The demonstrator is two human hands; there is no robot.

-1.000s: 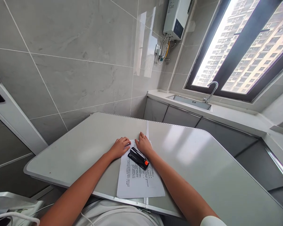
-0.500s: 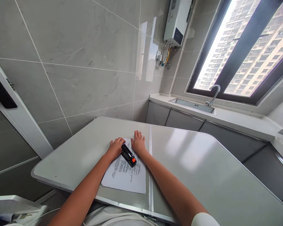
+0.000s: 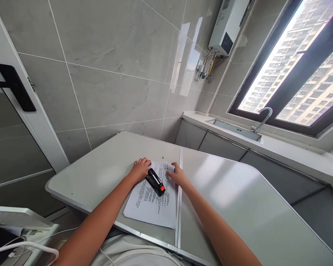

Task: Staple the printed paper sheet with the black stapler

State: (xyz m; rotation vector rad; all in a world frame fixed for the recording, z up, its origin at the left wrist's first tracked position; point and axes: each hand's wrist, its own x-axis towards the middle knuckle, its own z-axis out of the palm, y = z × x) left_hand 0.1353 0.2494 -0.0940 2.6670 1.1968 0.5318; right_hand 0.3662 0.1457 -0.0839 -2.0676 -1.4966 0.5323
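Printed paper [image 3: 150, 210] lies on the table, its far right corner bent up to show printed text. My right hand [image 3: 180, 175] pinches that raised corner between thumb and fingers. At the far left corner of the paper, my left hand [image 3: 140, 169] rests palm down with its fingers spread forward, right beside a stapler's far end. The black stapler [image 3: 155, 181], with an orange-red piece at its near end, lies slantwise on the sheet. Whether my left thumb touches it, I cannot tell.
The pale folding table [image 3: 222, 207] has a metal seam down its middle. A sink [image 3: 235, 130] and faucet [image 3: 263, 118] are on the counter behind. At lower left stand a white shelf [image 3: 11, 214] and a white cable [image 3: 30, 245]; a door handle [image 3: 18, 88] is at left.
My right hand has gone from lying flat on the paper to gripping its far right corner, which is now bent up. My left hand stays by the stapler. The view has shifted left.
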